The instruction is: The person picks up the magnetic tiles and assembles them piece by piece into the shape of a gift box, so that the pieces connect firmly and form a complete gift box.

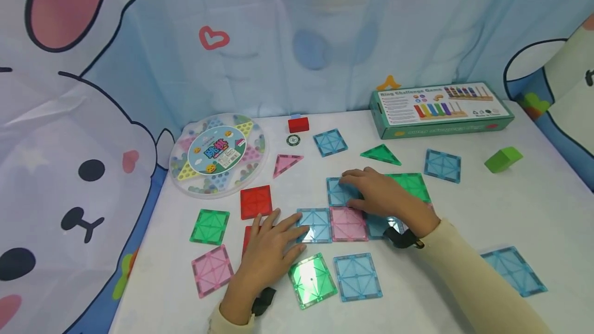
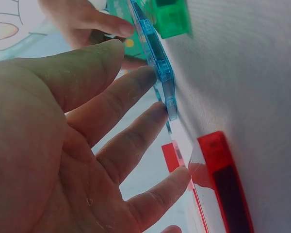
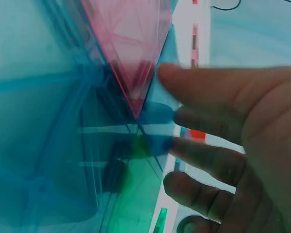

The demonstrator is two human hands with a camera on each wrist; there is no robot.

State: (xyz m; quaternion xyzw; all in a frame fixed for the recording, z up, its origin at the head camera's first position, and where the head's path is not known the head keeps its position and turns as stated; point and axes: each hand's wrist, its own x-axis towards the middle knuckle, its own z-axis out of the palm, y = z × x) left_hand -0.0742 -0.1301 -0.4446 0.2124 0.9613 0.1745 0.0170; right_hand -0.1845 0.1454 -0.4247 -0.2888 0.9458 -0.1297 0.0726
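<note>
Worktop (image 1: pixel 153 282): pale, scattered with see-through tiles

Left hand (image 1: pixel 266 251): fingers spread and extended, pinching nothing; fingertips touch the near-left blue tile (image 1: pixel 314 225), the palm side over a partly hidden red tile (image 1: pixel 246 237)

Right hand (image 1: pixel 382 195): fingers apart and slightly bent, thumb clear of the fingertips, all about the upper blue tile (image 1: pixel 340 195); how firmly they bear on it, cannot tell

Centre group: near-left blue tile, pink tile (image 1: pixel 349 224) and a further blue tile (image 1: pixel 375 226) in one row, edge to edge; upper blue tile lies just above, nearly meeting the pink tile's far edge; a green tile (image 1: pixel 413 185) beyond the right hand, its join with the group hidden

Loose, near side: bright green tile (image 1: pixel 313 281) and blue square (image 1: pixel 358 277), side by side below the row

Loose, far side: pink triangle (image 1: pixel 286 164), green triangle (image 1: pixel 381 154), green block (image 1: pixel 503 159)

Back edge: round board game (image 1: pixel 218 154), boxed ring game (image 1: pixel 443 110)

Step in hand, as judged: laying tiles flat and lining up their edges

Next move, as judged: calls for a light, level nudge on the upper blue tile, with the row steadied from the left
</note>
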